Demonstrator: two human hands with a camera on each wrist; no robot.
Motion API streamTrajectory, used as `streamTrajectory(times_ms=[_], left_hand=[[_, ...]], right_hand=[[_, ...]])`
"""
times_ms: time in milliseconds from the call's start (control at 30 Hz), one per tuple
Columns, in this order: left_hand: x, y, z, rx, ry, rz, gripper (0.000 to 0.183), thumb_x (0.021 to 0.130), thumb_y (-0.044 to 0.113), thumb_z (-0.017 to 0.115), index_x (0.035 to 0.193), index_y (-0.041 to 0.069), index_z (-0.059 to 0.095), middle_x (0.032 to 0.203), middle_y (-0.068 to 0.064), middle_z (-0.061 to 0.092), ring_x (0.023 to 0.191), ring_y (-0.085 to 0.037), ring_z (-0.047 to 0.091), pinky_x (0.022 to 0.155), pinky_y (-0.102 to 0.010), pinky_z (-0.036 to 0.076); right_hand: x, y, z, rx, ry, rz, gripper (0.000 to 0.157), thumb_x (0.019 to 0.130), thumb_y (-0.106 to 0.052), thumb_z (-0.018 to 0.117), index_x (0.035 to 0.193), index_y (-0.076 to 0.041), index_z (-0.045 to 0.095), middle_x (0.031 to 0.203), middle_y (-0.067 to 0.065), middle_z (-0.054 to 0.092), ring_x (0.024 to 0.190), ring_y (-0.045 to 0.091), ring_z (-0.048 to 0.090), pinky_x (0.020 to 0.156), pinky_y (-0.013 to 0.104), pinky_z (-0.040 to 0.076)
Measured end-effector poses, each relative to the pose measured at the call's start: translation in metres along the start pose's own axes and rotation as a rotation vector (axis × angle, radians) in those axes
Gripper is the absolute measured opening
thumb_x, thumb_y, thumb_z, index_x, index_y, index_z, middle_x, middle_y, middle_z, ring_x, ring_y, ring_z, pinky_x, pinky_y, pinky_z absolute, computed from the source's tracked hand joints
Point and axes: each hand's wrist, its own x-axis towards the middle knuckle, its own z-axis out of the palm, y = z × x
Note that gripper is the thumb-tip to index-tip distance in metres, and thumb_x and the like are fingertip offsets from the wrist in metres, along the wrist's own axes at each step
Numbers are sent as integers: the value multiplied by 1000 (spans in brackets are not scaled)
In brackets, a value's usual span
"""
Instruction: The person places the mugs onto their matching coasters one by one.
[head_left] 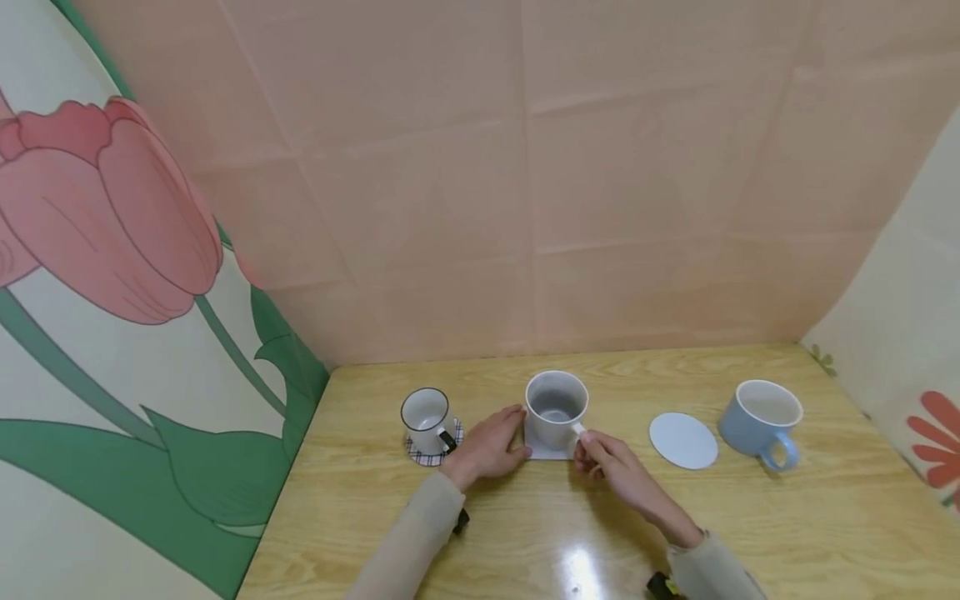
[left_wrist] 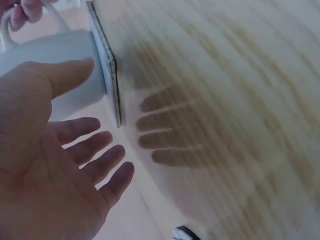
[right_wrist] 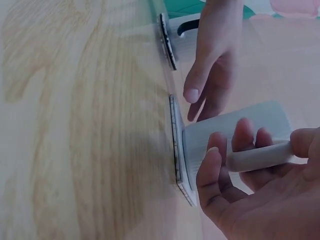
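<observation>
A white mug (head_left: 557, 408) with a greyish inside stands upright on a square coaster (head_left: 546, 453) near the middle of the table. My right hand (head_left: 617, 469) holds its handle (right_wrist: 260, 157), with fingers and thumb curled about it. On the mug's left side is my left hand (head_left: 489, 446), its fingers spread and fairly straight. In the left wrist view, the left thumb (left_wrist: 75, 75) lies in front of the mug's wall; whether it touches the mug, I cannot tell.
At left, a small white mug (head_left: 426, 417) with a dark rim and black handle stands on a checked round coaster (head_left: 429, 459). Toward the right lie a pale round coaster (head_left: 683, 441) and a light blue mug (head_left: 750, 427). A wall rises behind the wooden table (head_left: 517, 533).
</observation>
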Motion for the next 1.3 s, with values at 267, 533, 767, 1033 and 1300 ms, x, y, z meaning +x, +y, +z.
streamTrajectory(times_ms=[267, 533, 767, 1033, 1300], left_hand=[[-4, 4, -9, 49, 33, -3, 78, 104, 49, 65, 168, 18, 34, 174, -7, 35, 158, -28, 40, 129, -49, 36], [-9, 10, -21, 121, 55, 18, 79, 104, 54, 63, 167, 15, 36, 174, -8, 35, 158, -28, 39, 129, -49, 37], [-16, 11, -34, 122, 98, 30, 80, 104, 51, 65, 167, 12, 36, 175, -10, 32, 161, -30, 33, 131, -52, 33], [-20, 13, -45, 123, 133, 48, 81, 104, 52, 66, 168, 13, 35, 176, -8, 31, 161, -29, 33, 132, -49, 32], [-24, 22, -61, 129, 156, 88, 83, 104, 55, 64, 169, 15, 32, 177, -5, 29, 162, -28, 31, 132, -48, 31]], right_hand=[[-8, -7, -10, -67, -12, -38, 39, 118, -22, 41, 111, 9, 64, 109, 25, 69, 92, 24, 70, 73, 34, 62], [-20, -7, -27, -141, 82, -101, 33, 117, -20, 43, 122, 2, 67, 115, 18, 71, 93, 14, 71, 73, 34, 63], [-32, -5, -45, -201, 101, -190, 32, 117, -17, 41, 120, 2, 67, 115, 5, 71, 93, 12, 72, 71, 34, 63], [-47, -4, -71, -307, 143, -228, 27, 116, -13, 42, 122, -2, 66, 112, -4, 70, 93, 9, 71, 69, 30, 60], [-64, -5, -104, -370, 228, -252, 24, 115, -9, 45, 122, 0, 66, 112, -22, 67, 94, 0, 68, 69, 26, 59]])
